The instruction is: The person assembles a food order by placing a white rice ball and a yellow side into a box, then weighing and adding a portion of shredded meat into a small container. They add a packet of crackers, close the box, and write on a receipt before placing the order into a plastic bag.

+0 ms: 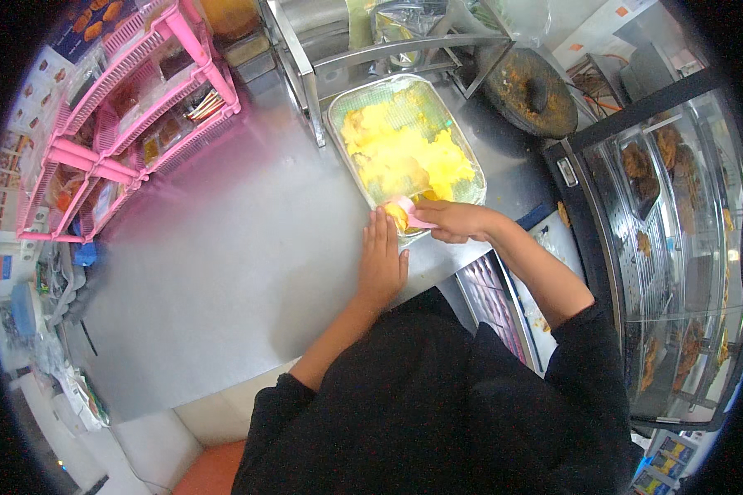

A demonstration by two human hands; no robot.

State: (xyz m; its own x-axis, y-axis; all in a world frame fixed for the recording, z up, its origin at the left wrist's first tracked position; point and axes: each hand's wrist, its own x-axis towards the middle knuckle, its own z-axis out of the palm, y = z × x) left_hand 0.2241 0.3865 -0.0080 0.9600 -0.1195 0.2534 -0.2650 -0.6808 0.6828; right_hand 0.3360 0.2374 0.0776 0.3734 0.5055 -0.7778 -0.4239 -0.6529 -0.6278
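Currently at the near edge of a tray [447, 117] of yellow food [396, 158]: a pink scoop [404, 203], gripped in the right hand [454, 221]. Just beside, the left hand [380, 262], fingers extended; impossible to tell whether touching scoop or rim. Underneath, a steel counter [223, 289]. Farther out, a pink rack [124, 172] leftward, a glass display case [669, 247] rightward.

Food shop; glass case [596, 239] holding seemingly fried food [690, 353]
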